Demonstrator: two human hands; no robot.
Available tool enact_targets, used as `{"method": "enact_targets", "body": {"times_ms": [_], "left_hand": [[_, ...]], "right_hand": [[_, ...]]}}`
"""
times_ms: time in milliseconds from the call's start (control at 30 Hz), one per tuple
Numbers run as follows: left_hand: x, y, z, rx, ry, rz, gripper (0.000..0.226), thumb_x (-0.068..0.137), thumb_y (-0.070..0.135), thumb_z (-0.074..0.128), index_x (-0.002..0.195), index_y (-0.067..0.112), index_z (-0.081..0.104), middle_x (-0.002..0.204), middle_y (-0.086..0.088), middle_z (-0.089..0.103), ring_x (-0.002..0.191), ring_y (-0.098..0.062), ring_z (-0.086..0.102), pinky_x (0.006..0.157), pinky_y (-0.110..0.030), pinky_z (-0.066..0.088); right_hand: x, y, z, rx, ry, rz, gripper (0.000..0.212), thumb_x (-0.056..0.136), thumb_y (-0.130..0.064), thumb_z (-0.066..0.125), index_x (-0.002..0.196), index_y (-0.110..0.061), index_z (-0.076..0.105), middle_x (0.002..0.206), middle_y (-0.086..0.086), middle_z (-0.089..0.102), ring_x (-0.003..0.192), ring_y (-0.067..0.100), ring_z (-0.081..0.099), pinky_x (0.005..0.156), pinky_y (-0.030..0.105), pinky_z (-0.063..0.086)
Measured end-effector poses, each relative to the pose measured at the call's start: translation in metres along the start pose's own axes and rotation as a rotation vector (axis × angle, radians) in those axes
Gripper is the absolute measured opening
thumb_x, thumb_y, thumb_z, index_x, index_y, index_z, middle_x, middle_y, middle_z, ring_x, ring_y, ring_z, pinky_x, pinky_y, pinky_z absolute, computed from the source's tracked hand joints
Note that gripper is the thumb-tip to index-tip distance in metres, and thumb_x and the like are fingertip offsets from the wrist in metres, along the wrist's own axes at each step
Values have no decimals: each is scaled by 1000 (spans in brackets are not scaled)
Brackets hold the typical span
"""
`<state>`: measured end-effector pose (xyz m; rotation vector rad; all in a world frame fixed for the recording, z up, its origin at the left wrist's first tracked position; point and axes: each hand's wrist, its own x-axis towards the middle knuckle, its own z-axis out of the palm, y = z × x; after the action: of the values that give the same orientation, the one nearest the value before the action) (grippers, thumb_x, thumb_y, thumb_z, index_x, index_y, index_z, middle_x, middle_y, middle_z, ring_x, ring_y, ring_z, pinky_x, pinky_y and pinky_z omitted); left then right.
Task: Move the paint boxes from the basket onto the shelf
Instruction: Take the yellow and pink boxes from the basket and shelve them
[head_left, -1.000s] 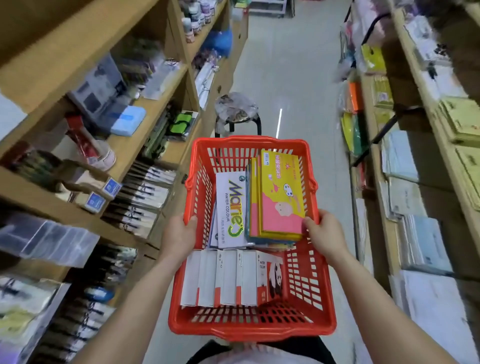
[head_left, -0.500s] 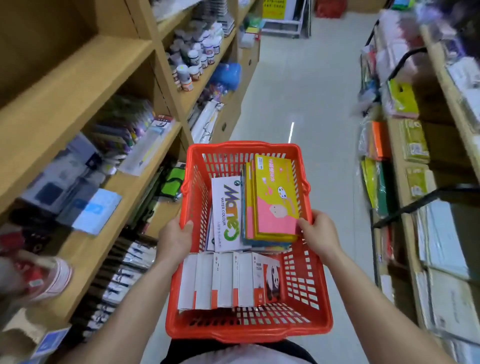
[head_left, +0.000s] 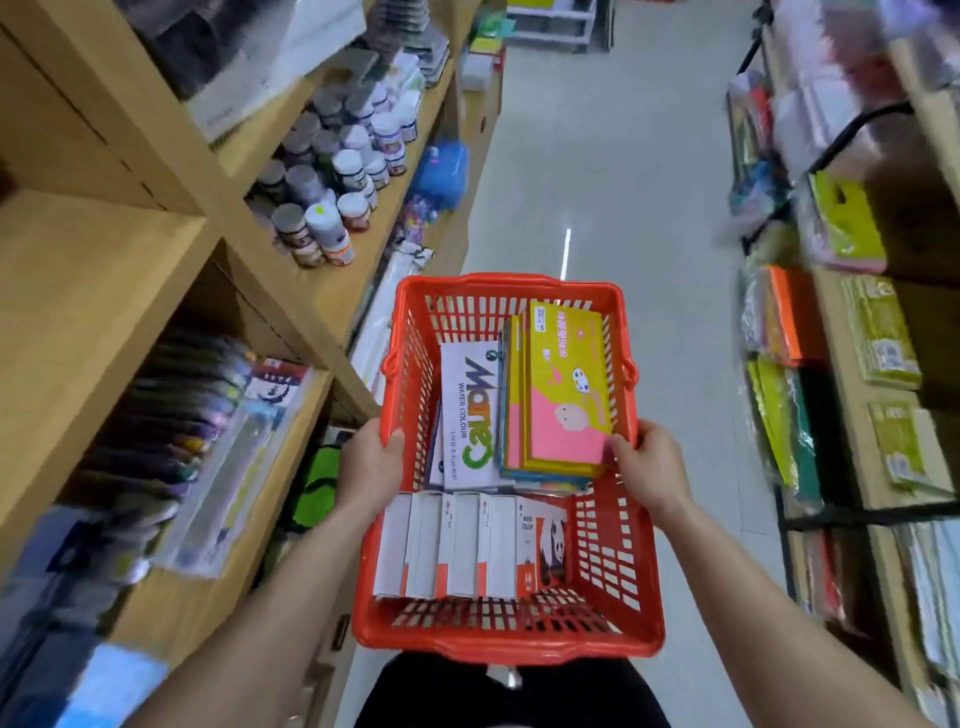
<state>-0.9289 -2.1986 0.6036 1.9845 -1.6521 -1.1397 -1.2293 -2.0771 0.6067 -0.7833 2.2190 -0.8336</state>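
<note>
I hold a red plastic basket (head_left: 608, 618) out in front of me in a shop aisle. My left hand (head_left: 370, 467) grips its left rim and my right hand (head_left: 648, 470) grips its right rim. Inside lie a white "Marie's water colour" box (head_left: 470, 415), a stack of yellow and pink paint boxes (head_left: 563, 387), and a row of several white and orange panda boxes (head_left: 467, 545) standing on edge near me. A bare wooden shelf (head_left: 78, 306) is on my left.
Wooden shelving runs along the left with paint jars (head_left: 332, 182) and packs of brushes or pens (head_left: 182, 415). Shelves on the right hold paper pads and coloured packs (head_left: 878, 332). The pale floor of the aisle (head_left: 597, 156) stretches ahead.
I have moved forward along the aisle with the basket. The paint jars on the left shelf have come closer, and the stool seen ahead earlier is out of view.
</note>
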Motion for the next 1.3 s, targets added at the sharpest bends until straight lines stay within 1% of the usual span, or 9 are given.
{"method": "enact_targets", "body": {"times_ms": [233,400,567,667,800,967,1133,1200,1300], "left_hand": [[139,23,48,20,-30,-85,9,103,24,57,108,23,64,93,-2,69,83,-27,70,72,-33,51],[203,10,81,23,-42,-151,8,103,24,58,109,25,63,99,-1,70,90,-28,71,84,-43,60],[242,-10,99,-9,-106,-205,19,103,13,57,120,9,65,108,-16,74,99,-38,72,90,-51,59],[258,-21,108,27,-137,-213,21,104,15,57,123,10,63,111,-14,73,101,-35,71,94,-52,57],[275,-39,109,-4,-167,-225,24,105,19,55,128,13,62,115,-14,74,103,-35,72,96,-55,56],[283,-39,114,-36,-177,-208,24,106,21,55,127,15,63,116,-11,73,102,-31,72,94,-53,58],[293,-31,120,-8,-181,-208,14,105,22,55,118,19,61,110,-7,71,102,-31,71,90,-44,58],[292,-26,119,13,-164,-226,27,104,24,58,128,13,60,115,-6,69,104,-29,70,85,-35,57],[273,-14,120,60,-48,-111,51,100,32,63,146,21,44,127,2,62,106,-14,62,79,-20,49]], "right_hand": [[144,-1,63,3,-38,43,6,93,-14,62,88,-14,66,77,4,70,74,29,69,63,35,50],[209,17,107,17,-68,68,5,93,-14,63,88,-14,65,74,1,67,69,23,64,61,33,45],[232,38,140,25,-67,124,10,94,-17,64,85,-13,65,69,-1,64,64,15,60,52,22,37],[237,46,155,22,-51,156,13,95,-19,65,83,-15,64,67,-1,64,63,23,60,52,21,37],[238,45,169,1,-18,125,23,94,-19,65,72,-23,59,62,-2,62,58,11,59,48,14,37],[245,42,168,-17,22,142,22,92,-15,64,71,-19,60,59,5,62,55,6,59,47,11,39],[257,40,164,-25,12,179,19,92,-17,63,74,-20,62,61,3,63,57,0,61,46,13,39],[256,37,163,-5,-20,209,16,91,-23,64,76,-21,63,64,0,66,57,4,63,47,17,38],[255,34,160,48,-55,243,15,90,-34,66,84,-20,64,73,-2,71,60,-1,65,50,21,43]]}}
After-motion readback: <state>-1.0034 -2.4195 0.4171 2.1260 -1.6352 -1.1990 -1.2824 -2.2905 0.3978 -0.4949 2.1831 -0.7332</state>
